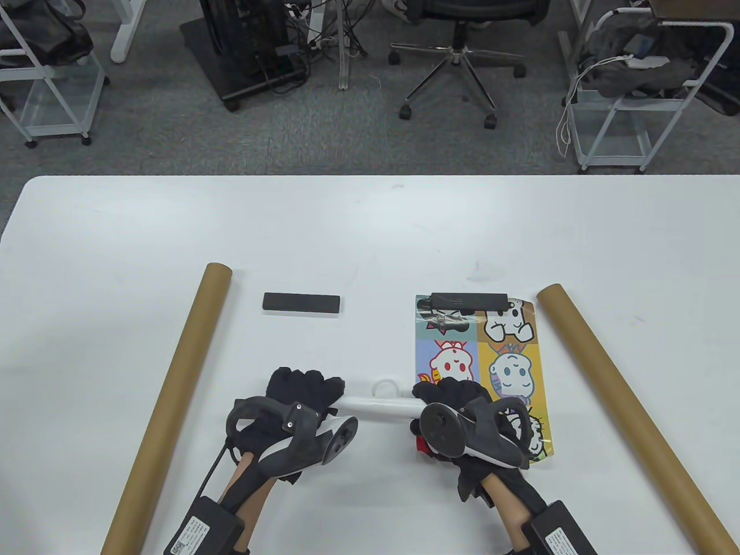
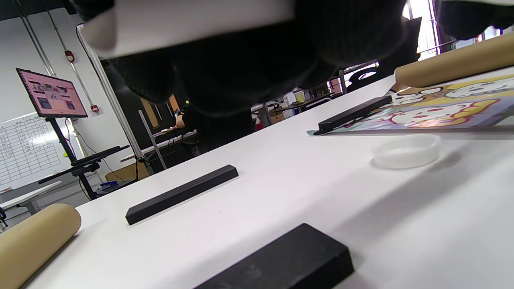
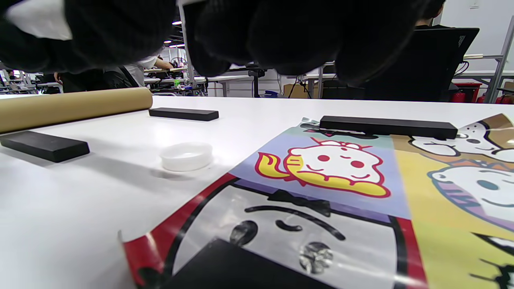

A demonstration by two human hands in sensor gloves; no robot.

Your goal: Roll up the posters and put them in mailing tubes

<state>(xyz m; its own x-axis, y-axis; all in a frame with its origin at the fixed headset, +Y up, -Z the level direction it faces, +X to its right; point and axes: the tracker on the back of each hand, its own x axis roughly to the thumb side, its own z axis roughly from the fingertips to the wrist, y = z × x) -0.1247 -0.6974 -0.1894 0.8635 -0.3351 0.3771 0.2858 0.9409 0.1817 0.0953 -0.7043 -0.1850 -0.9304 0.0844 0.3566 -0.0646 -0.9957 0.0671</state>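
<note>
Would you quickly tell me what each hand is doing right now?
Left hand: grips one end of the rolled white poster.
Right hand: grips the other end of that roll.

White table (image 1: 370, 231): tubes (image 1: 173, 399), poster (image 1: 509, 347), bars (image 1: 301, 303)

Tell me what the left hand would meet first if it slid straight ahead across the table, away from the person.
Probably the loose black bar: it lies on the table beyond the left hand, which grips the rolled white poster. The white cap sits off to its right.
</note>
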